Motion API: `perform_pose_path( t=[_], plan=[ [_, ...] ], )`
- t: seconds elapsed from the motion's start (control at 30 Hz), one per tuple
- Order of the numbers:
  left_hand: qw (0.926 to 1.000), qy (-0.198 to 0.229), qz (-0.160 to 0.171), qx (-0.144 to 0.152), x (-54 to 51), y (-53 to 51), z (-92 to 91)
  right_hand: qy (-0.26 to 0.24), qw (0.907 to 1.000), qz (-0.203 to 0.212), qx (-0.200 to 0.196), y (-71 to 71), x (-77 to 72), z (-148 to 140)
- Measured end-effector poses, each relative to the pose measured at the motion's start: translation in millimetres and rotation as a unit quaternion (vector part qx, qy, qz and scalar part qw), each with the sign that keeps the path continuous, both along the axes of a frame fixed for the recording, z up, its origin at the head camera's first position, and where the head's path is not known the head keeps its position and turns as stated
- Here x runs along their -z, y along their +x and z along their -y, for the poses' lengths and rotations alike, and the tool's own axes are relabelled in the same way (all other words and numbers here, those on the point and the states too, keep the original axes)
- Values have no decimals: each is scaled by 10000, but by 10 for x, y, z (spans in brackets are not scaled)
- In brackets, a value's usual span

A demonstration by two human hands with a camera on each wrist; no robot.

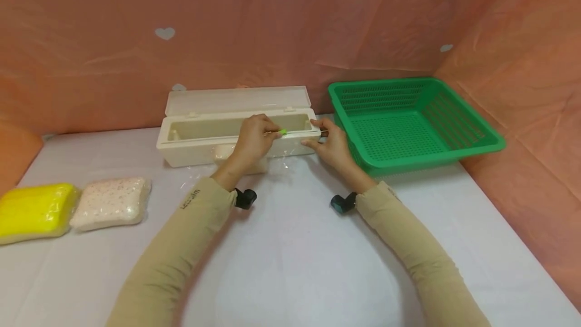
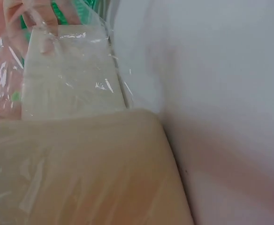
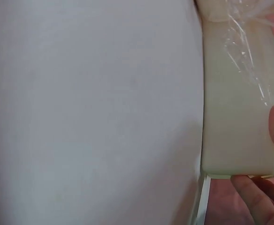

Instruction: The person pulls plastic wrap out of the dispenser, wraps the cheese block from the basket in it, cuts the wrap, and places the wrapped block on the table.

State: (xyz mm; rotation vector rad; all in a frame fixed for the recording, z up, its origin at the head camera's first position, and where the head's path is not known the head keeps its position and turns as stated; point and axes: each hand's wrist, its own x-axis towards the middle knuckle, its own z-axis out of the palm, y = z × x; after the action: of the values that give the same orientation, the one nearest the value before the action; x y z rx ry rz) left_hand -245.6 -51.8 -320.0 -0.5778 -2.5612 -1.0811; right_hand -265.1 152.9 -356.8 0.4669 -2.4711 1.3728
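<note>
A long white cling film dispenser box (image 1: 190,154) stands at the back of the table with its lid (image 1: 236,100) tipped back. At its front rim my left hand (image 1: 253,138) pinches a small green slider (image 1: 283,131) on a thin strip. My right hand (image 1: 333,144) grips the box's right end, thumb on the front, fingers round the end wall. Clear film (image 2: 95,79) hangs over the box front in the left wrist view. A pale wrapped block (image 2: 90,173) sits against the box front, partly hidden by my left forearm in the head view.
A green plastic basket (image 1: 476,144) stands at the right, close beside my right hand. On the left lie a yellow wrapped block (image 1: 38,211) and a speckled white wrapped block (image 1: 111,202). A pink curtain (image 1: 254,24) hangs right behind the box.
</note>
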Motion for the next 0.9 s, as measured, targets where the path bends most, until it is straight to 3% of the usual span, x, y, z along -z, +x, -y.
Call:
perform_pose_path(
  t=[0.2, 0.37, 0.53, 0.63, 0.9],
  plan=[
    [9972, 270, 462, -531, -37, 123, 395, 32, 9999, 10, 146, -5, -38, -4],
    [9960, 297, 666, -518, -36, 175, 600, 91, 9999, 12, 99, 6, -35, -16],
    [9975, 158, 535, -443, -49, 173, 687, 14, 9999, -46, 89, 17, 0, -7],
    [9973, 118, 464, -563, -58, 192, 787, 15, 9999, -96, 123, 9, 6, -8],
    [9967, -70, 76, -802, -50, 327, 1127, 73, 9999, -42, 112, 16, -2, -5]
  ],
)
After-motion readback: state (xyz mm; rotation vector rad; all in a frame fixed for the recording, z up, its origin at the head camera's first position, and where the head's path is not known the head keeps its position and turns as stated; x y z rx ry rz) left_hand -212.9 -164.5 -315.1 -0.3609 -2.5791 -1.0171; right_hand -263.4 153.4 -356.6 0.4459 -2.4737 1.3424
